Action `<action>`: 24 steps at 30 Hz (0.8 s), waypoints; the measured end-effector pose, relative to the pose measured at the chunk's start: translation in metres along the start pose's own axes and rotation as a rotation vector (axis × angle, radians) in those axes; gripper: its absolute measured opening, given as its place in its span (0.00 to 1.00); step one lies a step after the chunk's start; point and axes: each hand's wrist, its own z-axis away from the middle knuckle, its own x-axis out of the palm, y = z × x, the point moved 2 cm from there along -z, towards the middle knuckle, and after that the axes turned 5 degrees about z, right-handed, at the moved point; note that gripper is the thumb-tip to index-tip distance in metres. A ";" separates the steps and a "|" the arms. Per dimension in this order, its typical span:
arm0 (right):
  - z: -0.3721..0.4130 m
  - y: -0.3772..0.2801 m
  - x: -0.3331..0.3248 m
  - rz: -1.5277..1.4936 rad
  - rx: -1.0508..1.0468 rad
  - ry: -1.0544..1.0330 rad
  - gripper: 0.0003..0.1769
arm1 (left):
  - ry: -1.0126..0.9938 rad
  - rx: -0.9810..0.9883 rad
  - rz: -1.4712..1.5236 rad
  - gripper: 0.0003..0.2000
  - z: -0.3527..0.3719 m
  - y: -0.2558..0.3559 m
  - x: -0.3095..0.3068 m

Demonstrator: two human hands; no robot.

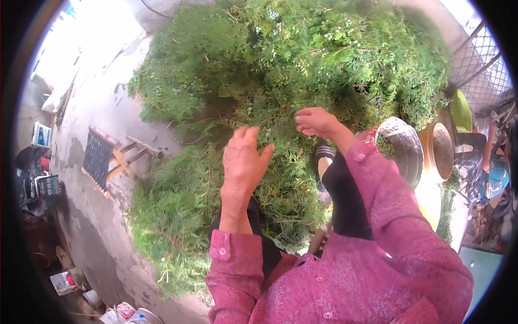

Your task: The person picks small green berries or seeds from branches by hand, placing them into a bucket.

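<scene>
A big heap of cut evergreen branches (pixel 302 48), with pale bluish seed cones among the leaves, fills the ground before me. More leafy sprigs (pixel 178 216) spread to the left of my legs. My left hand (pixel 243 162) is held above the greenery, back up, its thumb apart from the fingers, with nothing visible in it. To its right, my right hand (pixel 317 122) reaches over the near side of the heap, fingers loosely bent and apart, no object showing in them. A round container (pixel 402 148) with green cones inside stands beside my right forearm.
A folding stool (pixel 102 159) with a dark seat lies on the concrete at left. On the right are a yellowish pot (pixel 437 151), a green rounded object (pixel 460 110) and a wire mesh fence (pixel 485 70). Bags and white tubs (pixel 143 316) line the left edge.
</scene>
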 end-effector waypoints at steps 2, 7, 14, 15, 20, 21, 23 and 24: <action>-0.042 0.014 0.009 -0.184 0.137 0.164 0.31 | -0.117 -0.090 -0.060 0.21 -0.008 -0.010 0.006; -0.131 0.064 0.048 -0.404 0.325 0.275 0.51 | -0.187 -0.097 -0.084 0.19 -0.020 -0.021 -0.008; -0.186 0.121 0.048 0.061 0.320 0.220 0.21 | -0.113 -0.143 -0.099 0.20 -0.027 -0.036 -0.021; -0.164 0.095 0.046 0.031 0.280 0.268 0.14 | -0.105 -0.142 -0.093 0.20 -0.027 -0.035 -0.023; -0.094 0.008 0.025 -0.043 0.094 0.168 0.09 | -0.108 -0.160 -0.087 0.21 -0.023 -0.030 -0.024; -0.076 -0.010 0.024 -0.083 0.045 0.119 0.09 | -0.101 -0.152 -0.082 0.21 -0.024 -0.028 -0.023; -0.039 -0.041 0.020 -0.121 -0.011 0.072 0.09 | -0.087 -0.161 -0.060 0.24 -0.025 -0.027 -0.021; -0.022 -0.055 0.018 -0.095 -0.077 0.042 0.08 | -0.081 -0.156 -0.061 0.24 -0.026 -0.026 -0.019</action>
